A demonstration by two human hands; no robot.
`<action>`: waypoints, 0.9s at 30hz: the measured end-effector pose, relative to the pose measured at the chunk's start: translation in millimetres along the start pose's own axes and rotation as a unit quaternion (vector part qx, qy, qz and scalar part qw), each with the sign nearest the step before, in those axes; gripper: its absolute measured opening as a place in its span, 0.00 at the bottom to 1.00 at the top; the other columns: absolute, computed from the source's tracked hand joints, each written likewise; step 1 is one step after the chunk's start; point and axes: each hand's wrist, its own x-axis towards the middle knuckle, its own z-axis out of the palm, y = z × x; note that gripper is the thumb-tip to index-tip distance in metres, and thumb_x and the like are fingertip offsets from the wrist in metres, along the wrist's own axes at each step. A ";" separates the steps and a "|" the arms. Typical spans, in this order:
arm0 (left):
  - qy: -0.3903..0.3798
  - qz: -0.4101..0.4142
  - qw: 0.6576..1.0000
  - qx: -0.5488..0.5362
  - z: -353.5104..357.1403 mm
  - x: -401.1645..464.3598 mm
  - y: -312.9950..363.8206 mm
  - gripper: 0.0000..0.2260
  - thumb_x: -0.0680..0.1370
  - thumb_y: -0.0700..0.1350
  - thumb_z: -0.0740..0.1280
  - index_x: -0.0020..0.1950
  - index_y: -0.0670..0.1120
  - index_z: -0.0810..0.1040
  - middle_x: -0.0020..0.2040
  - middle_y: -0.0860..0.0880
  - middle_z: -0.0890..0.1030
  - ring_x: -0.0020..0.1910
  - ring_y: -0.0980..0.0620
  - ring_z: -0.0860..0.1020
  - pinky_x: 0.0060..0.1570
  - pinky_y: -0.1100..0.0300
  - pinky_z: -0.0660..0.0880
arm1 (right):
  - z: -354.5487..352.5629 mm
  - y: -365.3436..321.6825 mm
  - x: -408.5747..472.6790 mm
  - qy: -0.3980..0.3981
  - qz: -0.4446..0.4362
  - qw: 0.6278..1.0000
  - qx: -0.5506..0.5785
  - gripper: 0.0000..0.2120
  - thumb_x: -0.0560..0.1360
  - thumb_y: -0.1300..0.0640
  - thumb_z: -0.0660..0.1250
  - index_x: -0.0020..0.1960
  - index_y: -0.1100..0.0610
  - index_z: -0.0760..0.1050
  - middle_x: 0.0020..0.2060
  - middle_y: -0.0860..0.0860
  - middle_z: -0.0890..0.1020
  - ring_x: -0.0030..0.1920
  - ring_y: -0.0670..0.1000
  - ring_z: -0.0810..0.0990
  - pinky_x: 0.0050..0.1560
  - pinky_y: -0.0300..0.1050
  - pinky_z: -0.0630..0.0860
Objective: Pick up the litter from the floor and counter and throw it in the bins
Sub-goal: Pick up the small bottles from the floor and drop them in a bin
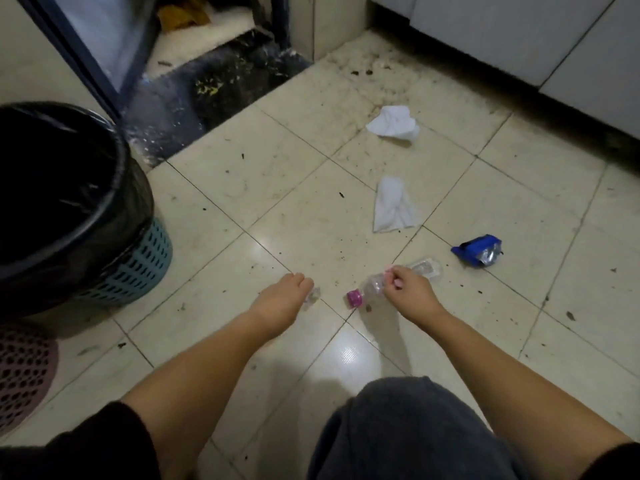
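Note:
A clear plastic bottle with a pink cap lies on the tiled floor, and my right hand is closed around its middle. My left hand is curled on a small clear piece of plastic at floor level. Two crumpled white tissues lie further out: one in the middle, another nearer the cabinets. A blue wrapper with a silver inside lies to the right of the bottle. The blue bin with a black liner stands at the left.
A pink perforated bin shows at the lower left edge. White cabinet fronts run along the far right. A dark doorway sill with debris lies behind the bin. My knee is in the foreground.

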 end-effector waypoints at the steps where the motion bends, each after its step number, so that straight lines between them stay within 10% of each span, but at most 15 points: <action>1: 0.031 -0.003 1.000 0.002 -27.1 4.6 -11.8 0.13 0.76 0.32 0.59 0.58 0.43 0.70 0.57 0.44 0.73 0.56 0.44 0.72 0.45 0.52 0.72 | -2.3 -28.0 7.6 0.013 -0.030 0.999 0.003 0.12 0.78 0.59 0.57 0.42 0.66 0.73 0.35 0.58 0.76 0.37 0.55 0.74 0.40 0.47 0.71; 8: 0.288 -0.132 0.946 -0.070 -204.7 -36.1 -118.2 0.06 0.78 0.36 0.57 0.53 0.43 0.71 0.53 0.41 0.75 0.52 0.41 0.73 0.47 0.48 0.71 | 14.2 -262.6 36.8 0.041 -0.271 0.961 0.034 0.06 0.74 0.62 0.59 0.42 0.60 0.74 0.48 0.57 0.81 0.45 0.58 0.79 0.47 0.54 0.78; 13: 0.333 -0.215 0.917 -0.055 -232.5 -106.4 -227.7 0.03 0.78 0.39 0.58 0.49 0.42 0.70 0.51 0.41 0.75 0.51 0.39 0.74 0.41 0.48 0.69 | 79.3 -391.7 28.9 0.027 -0.402 0.915 0.013 0.04 0.73 0.63 0.62 0.39 0.61 0.72 0.38 0.57 0.76 0.41 0.55 0.75 0.42 0.45 0.69; 18: 0.201 -0.245 0.947 -0.048 -213.0 -128.6 -306.7 0.14 0.75 0.49 0.69 0.54 0.43 0.71 0.55 0.42 0.76 0.55 0.40 0.76 0.43 0.50 0.71 | 158.1 -456.6 40.7 -0.037 -0.453 0.885 -0.105 0.02 0.73 0.63 0.62 0.43 0.58 0.71 0.41 0.58 0.73 0.45 0.61 0.76 0.47 0.51 0.72; 24: -0.056 -0.249 0.965 -0.057 -161.7 -111.1 -351.1 0.18 0.77 0.40 0.66 0.65 0.41 0.68 0.63 0.40 0.75 0.60 0.40 0.75 0.52 0.50 0.74 | 235.0 -463.3 78.6 -0.298 -0.234 0.810 -0.447 0.28 0.79 0.52 0.58 0.74 0.65 0.57 0.73 0.63 0.63 0.69 0.62 0.68 0.65 0.49 0.68; 27: -0.191 -0.225 0.952 -0.080 -148.1 -108.2 -354.3 0.23 0.79 0.44 0.65 0.73 0.41 0.65 0.68 0.41 0.72 0.63 0.41 0.75 0.48 0.55 0.71 | 251.4 -452.1 79.5 -0.367 -0.165 0.770 -0.495 0.26 0.79 0.56 0.58 0.75 0.61 0.57 0.73 0.63 0.63 0.68 0.63 0.69 0.65 0.52 0.71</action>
